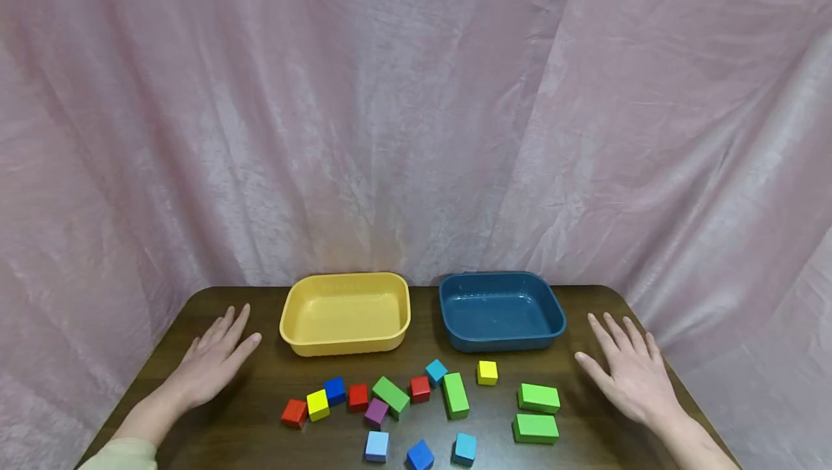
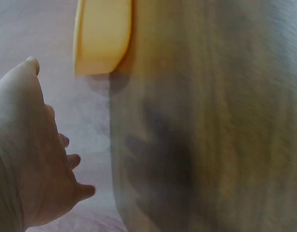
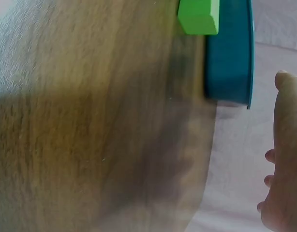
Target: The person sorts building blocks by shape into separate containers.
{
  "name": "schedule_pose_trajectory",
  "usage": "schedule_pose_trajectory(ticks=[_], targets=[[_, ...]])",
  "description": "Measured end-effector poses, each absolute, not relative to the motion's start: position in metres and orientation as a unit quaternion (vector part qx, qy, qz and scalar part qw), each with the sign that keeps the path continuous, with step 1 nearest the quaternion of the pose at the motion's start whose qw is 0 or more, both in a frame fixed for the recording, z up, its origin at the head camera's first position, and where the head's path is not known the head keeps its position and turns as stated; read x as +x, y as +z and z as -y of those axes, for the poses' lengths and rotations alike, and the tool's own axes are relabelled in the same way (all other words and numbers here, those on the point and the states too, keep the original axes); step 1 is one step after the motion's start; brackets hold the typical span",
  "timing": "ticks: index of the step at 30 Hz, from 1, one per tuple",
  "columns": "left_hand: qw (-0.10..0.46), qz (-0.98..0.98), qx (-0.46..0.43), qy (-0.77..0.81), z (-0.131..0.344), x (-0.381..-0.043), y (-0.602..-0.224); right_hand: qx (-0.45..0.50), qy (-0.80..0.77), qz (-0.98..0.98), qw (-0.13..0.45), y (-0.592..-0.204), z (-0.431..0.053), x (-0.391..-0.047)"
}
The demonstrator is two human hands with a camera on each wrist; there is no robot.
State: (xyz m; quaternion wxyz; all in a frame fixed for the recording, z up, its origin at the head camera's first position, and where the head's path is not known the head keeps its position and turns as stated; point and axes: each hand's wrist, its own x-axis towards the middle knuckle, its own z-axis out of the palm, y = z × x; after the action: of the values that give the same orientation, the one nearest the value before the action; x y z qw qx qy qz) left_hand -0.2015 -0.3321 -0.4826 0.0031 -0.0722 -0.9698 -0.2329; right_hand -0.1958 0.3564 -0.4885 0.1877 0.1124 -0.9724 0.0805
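Note:
My left hand (image 1: pixel 211 367) is held over the left side of the brown table, palm down, fingers straight and spread. It holds nothing, and the yellow tray (image 1: pixel 344 346) is the nearest thing to it. On the other side my right hand (image 1: pixel 633 381) likewise has its fingers spread, with nothing in it. Nearest to that hand are two green blocks, one (image 1: pixel 539 398) behind the other (image 1: pixel 536 428), and the blue tray (image 1: pixel 500 344). In the left wrist view the left hand (image 2: pixel 32 150) casts a shadow on the wood.
Between the hands lie scattered cubes: red (image 1: pixel 295 413), yellow (image 1: pixel 318 405), dark blue (image 1: pixel 334 390), purple (image 1: pixel 376 412), light blue (image 1: pixel 377 446) and others. Two more green blocks (image 1: pixel 456 395) lie among them. A pink curtain (image 1: pixel 416 109) hangs behind the table's back edge.

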Motion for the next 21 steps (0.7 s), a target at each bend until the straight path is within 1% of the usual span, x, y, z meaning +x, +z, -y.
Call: schedule_pose_trajectory(ticks=[10, 12, 17, 21], targets=[[-0.069, 0.908, -0.086, -0.404, 0.326, -0.223, -0.459, 0.146, 0.106, 0.962, 0.206, -0.473, -0.343, -0.197], [-0.093, 0.893, -0.082, -0.432, 0.325, -0.226, -0.456, 0.152, 0.109, 0.960, 0.208, -0.471, -0.340, -0.197], [-0.153, 0.846, -0.041, -0.509, 0.326, -0.234, -0.453, 0.167, 0.118, 0.956, 0.212, -0.464, -0.333, -0.193], [-0.168, 0.800, -0.003, -0.576, 0.326, -0.242, -0.456, 0.179, 0.125, 0.953, 0.211, -0.460, -0.326, -0.190]])
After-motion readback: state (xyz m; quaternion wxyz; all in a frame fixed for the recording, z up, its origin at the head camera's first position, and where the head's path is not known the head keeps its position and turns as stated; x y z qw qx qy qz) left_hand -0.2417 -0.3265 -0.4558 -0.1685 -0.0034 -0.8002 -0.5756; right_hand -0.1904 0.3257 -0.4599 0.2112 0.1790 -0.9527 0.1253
